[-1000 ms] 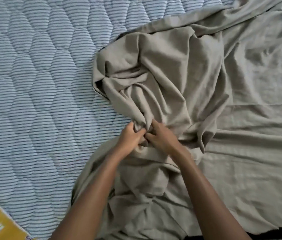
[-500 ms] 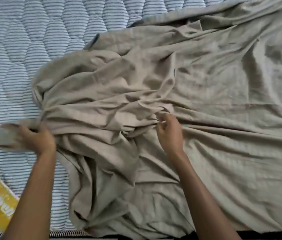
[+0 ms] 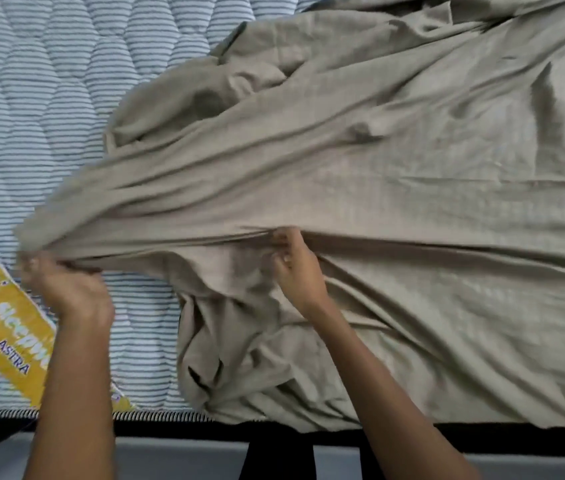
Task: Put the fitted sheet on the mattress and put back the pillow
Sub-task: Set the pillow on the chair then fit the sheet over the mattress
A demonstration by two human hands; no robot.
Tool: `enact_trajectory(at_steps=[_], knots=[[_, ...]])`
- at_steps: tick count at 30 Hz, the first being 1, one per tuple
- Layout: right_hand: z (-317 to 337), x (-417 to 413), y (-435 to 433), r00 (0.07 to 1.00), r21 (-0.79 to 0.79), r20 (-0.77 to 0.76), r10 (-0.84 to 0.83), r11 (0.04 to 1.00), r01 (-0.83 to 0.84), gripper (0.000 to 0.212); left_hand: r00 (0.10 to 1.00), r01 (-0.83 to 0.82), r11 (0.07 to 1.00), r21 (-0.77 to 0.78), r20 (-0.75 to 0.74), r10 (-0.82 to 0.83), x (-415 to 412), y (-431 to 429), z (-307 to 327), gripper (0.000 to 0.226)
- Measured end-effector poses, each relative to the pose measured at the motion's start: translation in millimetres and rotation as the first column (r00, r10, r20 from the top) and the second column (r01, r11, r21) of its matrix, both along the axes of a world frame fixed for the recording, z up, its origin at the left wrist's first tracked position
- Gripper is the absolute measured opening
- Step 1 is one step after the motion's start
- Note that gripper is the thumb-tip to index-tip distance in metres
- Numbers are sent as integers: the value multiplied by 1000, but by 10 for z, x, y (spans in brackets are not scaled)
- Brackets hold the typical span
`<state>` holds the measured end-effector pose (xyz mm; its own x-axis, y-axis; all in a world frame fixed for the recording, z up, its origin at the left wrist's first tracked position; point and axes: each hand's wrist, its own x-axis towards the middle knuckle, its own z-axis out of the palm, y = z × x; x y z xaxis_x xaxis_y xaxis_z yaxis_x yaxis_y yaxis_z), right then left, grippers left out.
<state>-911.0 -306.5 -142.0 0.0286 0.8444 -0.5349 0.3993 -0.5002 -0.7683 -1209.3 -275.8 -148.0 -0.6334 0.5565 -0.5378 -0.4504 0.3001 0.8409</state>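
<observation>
A beige fitted sheet (image 3: 395, 174) lies rumpled over the right and middle of a striped quilted mattress (image 3: 49, 98). My left hand (image 3: 66, 289) grips a bunched edge of the sheet near the mattress's front left and holds it stretched taut. My right hand (image 3: 295, 268) pinches a fold of the sheet at the middle, about a forearm's length to the right. The sheet's lower part hangs in loose folds toward the front edge. No pillow is in view.
A yellow and blue brand label (image 3: 0, 323) is sewn on the mattress's front left corner. The mattress's front edge (image 3: 156, 415) runs along the bottom, with a dark bed frame and grey floor (image 3: 177, 459) below it.
My hands, first together on a bunch of sheet, have drawn apart. My left hand has pulled the sheet's edge leftward over the bare mattress; the cloth has spread out and tightened.
</observation>
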Motion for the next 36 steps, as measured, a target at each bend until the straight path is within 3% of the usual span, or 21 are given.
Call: enact_trajectory(at_steps=[2, 6, 10, 13, 14, 17, 18, 22, 24, 26, 28, 29, 31, 34, 36], knots=[[35, -35, -231, 993, 58, 85, -80, 996, 75, 23, 983, -96, 980, -172, -168, 67, -116, -231, 26, 59], [-4, -88, -906, 941, 105, 302, -154, 986, 127, 8, 875, 110, 843, -526, -352, -333, 560, -959, -140, 72], [-25, -95, -1725, 805, -13, 589, -72, 995, 99, 28, 759, 70, 591, -803, -342, -554, 1346, -1748, -133, 72], [-16, -110, -2225, 712, -175, 701, 42, 978, 114, 37, 843, -13, 483, -875, -270, -466, 1781, -2091, -27, 74], [-15, -116, -2314, 706, -207, 703, 85, 974, 89, 37, 864, -47, 472, -880, -274, -423, 1878, -2165, -18, 69], [-27, -103, -2449, 745, -165, 649, 154, 985, -60, 16, 905, -146, 654, -743, -366, -215, 1860, -2349, -83, 49], [-26, -99, -2502, 756, -151, 626, 191, 981, -123, 8, 906, -225, 657, -719, -402, -131, 1771, -2401, -80, 42], [-55, -117, -2896, 861, -114, 339, 380, 925, -363, 9, 886, -393, 406, -825, -458, -73, 1202, -2758, -173, 48], [-10, -56, -2993, 904, -149, 268, 334, 941, -304, 15, 901, -399, 298, -867, -431, -48, 1175, -2832, -133, 54], [18, 38, -2979, 933, -266, 306, 189, 958, -107, 14, 924, -366, 216, -905, -381, -32, 1226, -2898, -84, 59], [26, 159, -2909, 950, -414, 290, -116, 880, 234, 16, 924, -351, 275, -895, -379, -51, 1334, -2912, -95, 50], [30, 221, -2865, 912, -463, 268, -311, 788, 404, 19, 930, -300, 367, -880, -356, -94, 1429, -2892, -94, 44], [1, 340, -2769, 748, -526, 240, -619, 565, 636, 22, 959, -67, 493, -867, -193, -209, 1689, -2767, -95, 42], [-62, 479, -2668, 574, -550, 206, -793, 391, 738, 23, 996, 68, 594, -801, 17, -90, 1955, -2554, -199, 52], [-89, 532, -2647, 528, -555, 181, -830, 357, 752, 29, 999, 22, 621, -783, -7, -43, 1998, -2565, -255, 43]])
